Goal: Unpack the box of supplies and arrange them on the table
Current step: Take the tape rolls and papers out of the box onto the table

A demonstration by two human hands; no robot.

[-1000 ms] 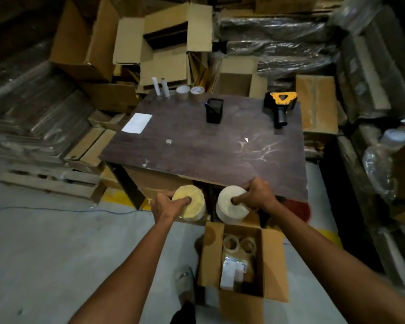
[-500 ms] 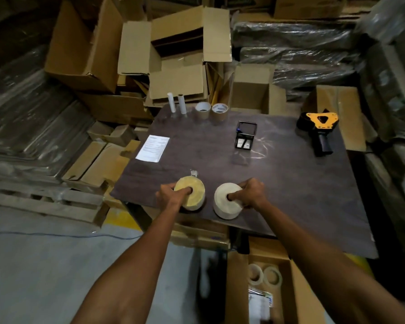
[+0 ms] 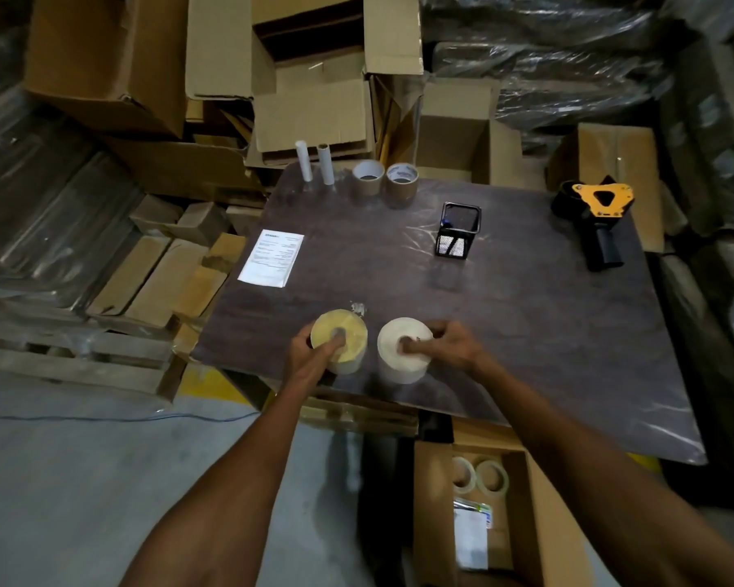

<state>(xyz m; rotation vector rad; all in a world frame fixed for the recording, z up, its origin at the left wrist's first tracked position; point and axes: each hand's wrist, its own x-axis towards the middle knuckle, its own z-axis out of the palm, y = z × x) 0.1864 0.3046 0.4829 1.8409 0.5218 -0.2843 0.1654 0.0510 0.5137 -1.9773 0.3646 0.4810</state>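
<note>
Fingers (image 3: 335, 344) of the left hand (image 3: 314, 358) curl into the core of a yellowish roll (image 3: 340, 338) and grip it, while the right hand (image 3: 446, 347) hooks a finger into the core of a white roll (image 3: 403, 347) and holds its side. Both rolls stand on end, just beside each other, near the front edge of the dark table (image 3: 526, 332). Farther back on the table stand two thin white tubes (image 3: 314, 163), two brown tape rolls (image 3: 384, 182), a black mesh holder (image 3: 458, 230) and a yellow-and-black tape dispenser (image 3: 598, 213); a printed sheet (image 3: 272, 258) lies flat at the left. Below the table's near edge, the open cardboard box (image 3: 543, 523) on the floor holds two clear tape rings (image 3: 479, 476) and a packet (image 3: 471, 531).
</note>
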